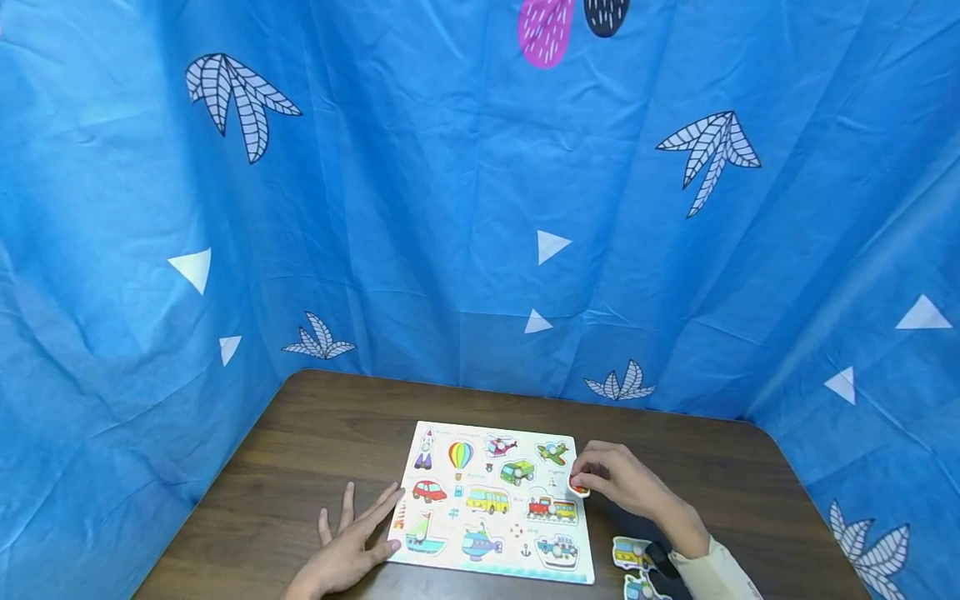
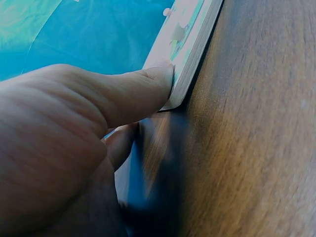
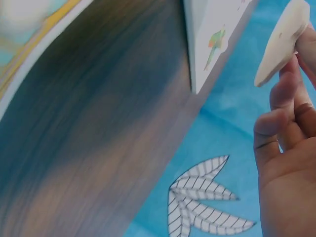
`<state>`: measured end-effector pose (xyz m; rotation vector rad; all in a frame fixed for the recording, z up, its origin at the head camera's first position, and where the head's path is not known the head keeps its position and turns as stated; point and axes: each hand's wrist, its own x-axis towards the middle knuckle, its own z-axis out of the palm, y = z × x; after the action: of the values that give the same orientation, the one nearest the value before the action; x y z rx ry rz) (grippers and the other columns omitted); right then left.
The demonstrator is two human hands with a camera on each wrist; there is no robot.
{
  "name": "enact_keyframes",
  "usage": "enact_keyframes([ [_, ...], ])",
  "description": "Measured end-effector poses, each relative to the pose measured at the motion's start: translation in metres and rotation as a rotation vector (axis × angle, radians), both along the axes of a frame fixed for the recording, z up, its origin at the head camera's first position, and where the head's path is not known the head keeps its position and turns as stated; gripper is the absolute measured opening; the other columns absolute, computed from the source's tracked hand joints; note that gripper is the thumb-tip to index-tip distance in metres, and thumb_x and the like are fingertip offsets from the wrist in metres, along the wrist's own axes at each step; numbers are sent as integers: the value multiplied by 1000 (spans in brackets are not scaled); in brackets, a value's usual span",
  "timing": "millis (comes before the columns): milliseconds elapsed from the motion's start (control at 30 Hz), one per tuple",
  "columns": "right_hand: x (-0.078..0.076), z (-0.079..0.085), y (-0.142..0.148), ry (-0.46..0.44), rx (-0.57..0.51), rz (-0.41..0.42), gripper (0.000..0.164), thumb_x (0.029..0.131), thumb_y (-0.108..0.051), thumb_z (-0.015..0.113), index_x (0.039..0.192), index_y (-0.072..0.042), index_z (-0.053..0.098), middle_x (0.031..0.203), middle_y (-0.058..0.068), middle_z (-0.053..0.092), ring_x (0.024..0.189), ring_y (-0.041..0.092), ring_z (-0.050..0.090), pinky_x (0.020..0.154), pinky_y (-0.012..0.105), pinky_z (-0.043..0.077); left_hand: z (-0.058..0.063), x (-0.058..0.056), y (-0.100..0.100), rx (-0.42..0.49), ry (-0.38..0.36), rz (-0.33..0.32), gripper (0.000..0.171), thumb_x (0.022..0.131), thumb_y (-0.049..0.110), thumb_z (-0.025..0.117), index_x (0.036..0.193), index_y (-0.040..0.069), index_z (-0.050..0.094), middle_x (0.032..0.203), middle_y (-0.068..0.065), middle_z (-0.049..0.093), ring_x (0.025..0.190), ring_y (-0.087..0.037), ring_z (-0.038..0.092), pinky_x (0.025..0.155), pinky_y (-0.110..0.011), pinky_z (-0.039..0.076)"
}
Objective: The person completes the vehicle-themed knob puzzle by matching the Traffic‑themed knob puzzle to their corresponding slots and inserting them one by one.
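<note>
A white wooden puzzle board point(image 1: 517, 569) printed with vehicles lies on the table. My left hand point(image 1: 347, 550) has its fingers spread at the board's left edge. In the left wrist view, the thumb point(image 2: 133, 94) presses on a corner of the board point(image 2: 190, 54). My right hand point(image 1: 630, 483) pinches a small puzzle piece point(image 1: 579, 491) with red on its face, close over the board's right edge. The plain pale wooden underside of that puzzle piece point(image 3: 282, 45) shows in the right wrist view; its printed picture is mostly hidden by the fingers.
Beside the board at the right lie loose pieces, a yellow one point(image 1: 627, 554) and a blue-green one point(image 1: 639, 588), partly under the right wrist. The brown table point(image 1: 315, 425) is backed by a blue curtain point(image 1: 420, 208) with leaf and triangle prints.
</note>
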<state>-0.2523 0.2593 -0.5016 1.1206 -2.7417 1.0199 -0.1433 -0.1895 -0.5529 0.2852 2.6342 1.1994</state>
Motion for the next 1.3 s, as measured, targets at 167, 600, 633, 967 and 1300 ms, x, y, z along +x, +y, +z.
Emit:
enact_keyframes([
  [167, -4, -1, -20, 42, -19, 27, 4, 93, -23, 71, 91, -26, 72, 84, -16, 60, 69, -2, 48, 59, 18, 46, 0, 0, 0, 5, -5, 0, 72, 94, 36, 67, 157, 21, 35, 166, -8, 23, 145, -52, -28, 98, -75, -30],
  [600, -12, -7, -86, 34, 29, 47, 9, 92, -35, 70, 90, -27, 68, 80, -18, 56, 70, -2, 48, 61, 17, 45, -3, 1, -2, 3, 6, 13, 71, 93, 35, 68, 156, 22, 37, 166, -9, 25, 145, -53, -26, 97, -75, -30],
  [633, -13, -7, -92, 33, 37, 51, 9, 92, -36, 70, 90, -27, 68, 80, -18, 56, 70, -2, 48, 61, 17, 44, -3, 1, -2, 1, 8, 16, 71, 93, 35, 68, 156, 22, 37, 166, -8, 25, 145, -54, -26, 97, -75, -30],
  [967, -18, -10, -137, 43, 91, 62, 12, 91, -36, 72, 87, -26, 67, 77, -17, 55, 68, -1, 47, 60, 15, 41, 1, -1, 1, 9, -11, -4, 72, 95, 37, 66, 157, 21, 35, 166, -8, 23, 145, -52, -29, 98, -74, -32],
  [1300, -18, -18, -177, 73, 192, 59, 20, 86, -41, 77, 79, -26, 66, 69, -18, 52, 60, -2, 40, 56, 13, 35, 2, 1, 0, -5, -4, 7, 72, 94, 37, 67, 157, 22, 36, 166, -7, 25, 146, -52, -27, 99, -75, -29],
])
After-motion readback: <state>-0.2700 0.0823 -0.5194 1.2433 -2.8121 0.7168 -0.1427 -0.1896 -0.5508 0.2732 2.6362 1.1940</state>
